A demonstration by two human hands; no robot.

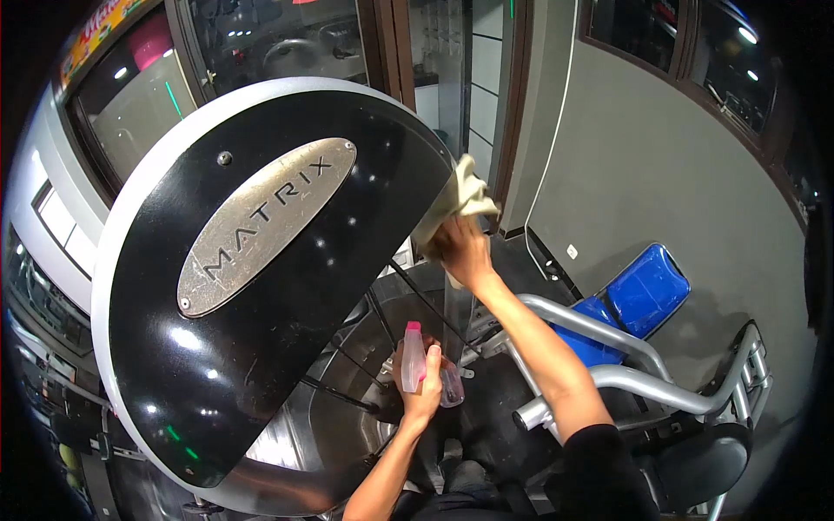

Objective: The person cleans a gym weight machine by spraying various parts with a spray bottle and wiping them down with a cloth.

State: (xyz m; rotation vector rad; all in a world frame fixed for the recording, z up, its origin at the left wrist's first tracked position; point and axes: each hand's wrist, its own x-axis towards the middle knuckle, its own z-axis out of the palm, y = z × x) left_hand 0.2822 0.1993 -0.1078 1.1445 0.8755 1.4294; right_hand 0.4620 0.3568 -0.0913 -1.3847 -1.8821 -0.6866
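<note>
A pale yellow cloth is bunched in my right hand, at the right edge of a glossy black panel. The panel has a silver rim and an oval metal plate marked MATRIX. Lower down, my left hand is wrapped around a clear spray bottle with a pink tip, held below the panel's slanting edge. Part of the bottle is hidden behind the fingers.
Black cables run beneath the panel. To the right stand silver tubular bars and a blue folding chair by a grey wall. A white cable hangs down the wall. Windows with dark frames are behind.
</note>
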